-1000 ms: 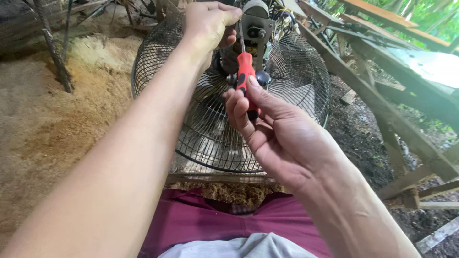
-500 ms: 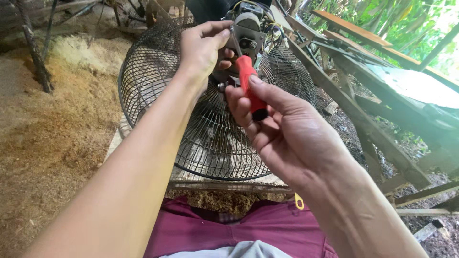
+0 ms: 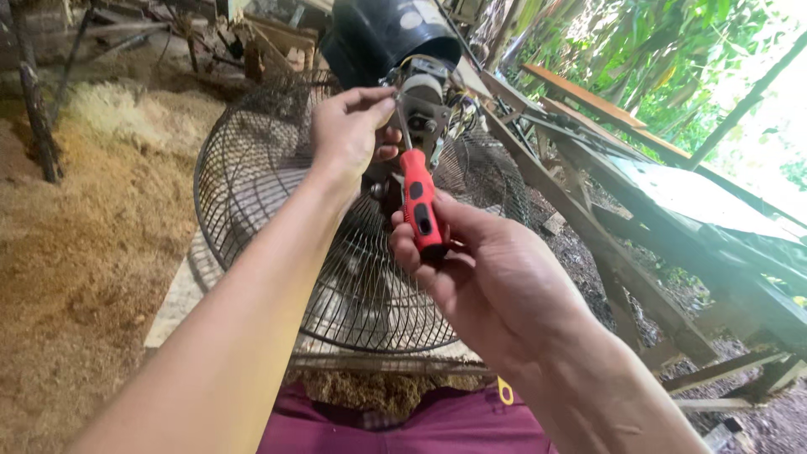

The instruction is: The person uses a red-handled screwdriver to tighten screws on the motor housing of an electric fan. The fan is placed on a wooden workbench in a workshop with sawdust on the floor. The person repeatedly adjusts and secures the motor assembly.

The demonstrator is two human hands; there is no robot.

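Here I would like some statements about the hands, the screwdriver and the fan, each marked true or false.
1. The right hand holds a screwdriver with a red and black handle. True.
2. The screwdriver's tip points down toward the person's lap. False: it points up at the motor of the fan.
3. The left hand rests on the sawdust. False: it is raised at the motor, fingers beside the screwdriver's shaft.
4. A round wire fan guard lies behind both hands. True.
5. Sawdust covers the ground on the left. True.
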